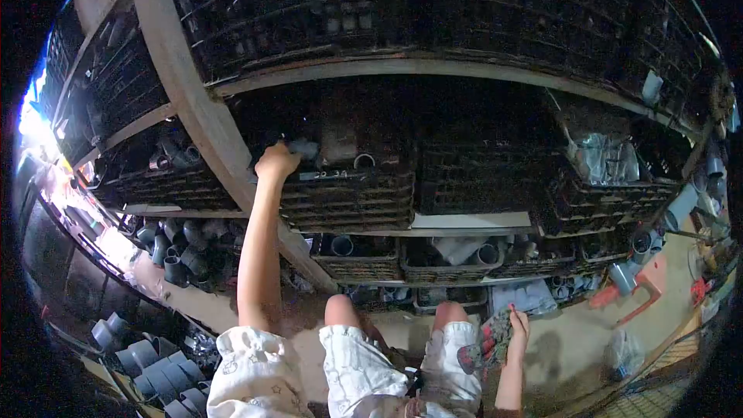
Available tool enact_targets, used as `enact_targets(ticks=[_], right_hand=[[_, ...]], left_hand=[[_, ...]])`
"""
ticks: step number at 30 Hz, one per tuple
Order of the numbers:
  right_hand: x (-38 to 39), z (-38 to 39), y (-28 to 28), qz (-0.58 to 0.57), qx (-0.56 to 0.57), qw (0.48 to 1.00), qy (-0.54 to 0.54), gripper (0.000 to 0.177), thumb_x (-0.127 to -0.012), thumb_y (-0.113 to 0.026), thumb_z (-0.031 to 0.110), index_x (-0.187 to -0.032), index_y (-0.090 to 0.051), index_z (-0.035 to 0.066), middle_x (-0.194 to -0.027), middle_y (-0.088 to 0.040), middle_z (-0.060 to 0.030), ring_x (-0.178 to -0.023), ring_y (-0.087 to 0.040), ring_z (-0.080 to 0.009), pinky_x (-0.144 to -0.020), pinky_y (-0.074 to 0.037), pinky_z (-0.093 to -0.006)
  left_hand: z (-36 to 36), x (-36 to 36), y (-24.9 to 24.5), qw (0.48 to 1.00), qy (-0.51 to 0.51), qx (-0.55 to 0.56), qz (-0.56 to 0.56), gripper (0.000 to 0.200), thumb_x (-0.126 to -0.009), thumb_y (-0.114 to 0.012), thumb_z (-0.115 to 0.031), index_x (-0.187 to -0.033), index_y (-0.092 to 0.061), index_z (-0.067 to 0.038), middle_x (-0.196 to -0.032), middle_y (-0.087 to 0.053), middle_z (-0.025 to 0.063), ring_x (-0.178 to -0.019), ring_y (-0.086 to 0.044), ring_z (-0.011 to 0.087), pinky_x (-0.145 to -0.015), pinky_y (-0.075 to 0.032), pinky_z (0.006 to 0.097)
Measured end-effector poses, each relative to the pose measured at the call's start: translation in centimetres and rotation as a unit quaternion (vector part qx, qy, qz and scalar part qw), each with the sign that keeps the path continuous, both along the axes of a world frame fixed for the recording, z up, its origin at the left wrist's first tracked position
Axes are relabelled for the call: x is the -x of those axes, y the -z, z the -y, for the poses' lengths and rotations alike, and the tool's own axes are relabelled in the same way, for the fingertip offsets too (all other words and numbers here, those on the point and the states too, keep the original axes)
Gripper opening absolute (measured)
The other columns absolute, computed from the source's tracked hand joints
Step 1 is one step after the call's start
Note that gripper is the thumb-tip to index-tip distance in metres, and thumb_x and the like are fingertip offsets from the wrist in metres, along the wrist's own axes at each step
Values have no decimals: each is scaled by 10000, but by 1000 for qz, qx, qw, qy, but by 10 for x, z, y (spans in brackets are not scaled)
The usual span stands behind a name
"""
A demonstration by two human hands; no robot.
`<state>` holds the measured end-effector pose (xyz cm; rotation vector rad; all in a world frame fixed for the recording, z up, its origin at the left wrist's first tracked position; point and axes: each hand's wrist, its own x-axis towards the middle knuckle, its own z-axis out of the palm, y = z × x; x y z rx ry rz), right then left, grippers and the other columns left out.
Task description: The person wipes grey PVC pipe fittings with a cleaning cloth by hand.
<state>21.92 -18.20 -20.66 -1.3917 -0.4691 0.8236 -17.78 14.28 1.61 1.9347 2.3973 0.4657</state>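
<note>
In the head view, the left hand (277,162) reaches to the near left corner of a black slatted plastic crate (348,203) beside a slanting wooden post (203,120), its fingertips lost in shadow, so I cannot tell whether its grip is wide or narrow. The right hand (519,334) grips a rumpled grey-and-red cloth (487,347) above the pale floor (576,333); dark shelving fills the room ahead, its crate contents mostly obscured.

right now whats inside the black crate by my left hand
In the black crate, a pale pipe end shows near the front. Your left hand covers the near left corner, and deep shadow hides much else.
</note>
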Motion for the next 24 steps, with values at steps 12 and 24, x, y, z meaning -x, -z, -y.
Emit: enact_targets(ticks=[12, 24], right_hand=[[-39, 17, 17, 33, -73, 993, 87, 150, -796, -506, 174, -846, -537, 36, -776, -477, -1, -780, -430, -95, -752, -318, -233], [-66, 54, 20, 33, 17, 983, 178, 147, -776, -551, 174, -838, -514, 45, -832, -471, 6, -829, -420, -112, -777, -303, -247]], left_hand=[[27, -27, -14, 976, 24, -212, -46, 246, -744, -513, -270, -829, -593, -54, -838, -588, 141, -796, -565, 303, -647, -456, 387], [39, -251, -38, 831, 420, -360, -51, 223, -771, -492, -259, -799, -595, -63, -789, -567, 88, -788, -532, 259, -669, -430, 378]])
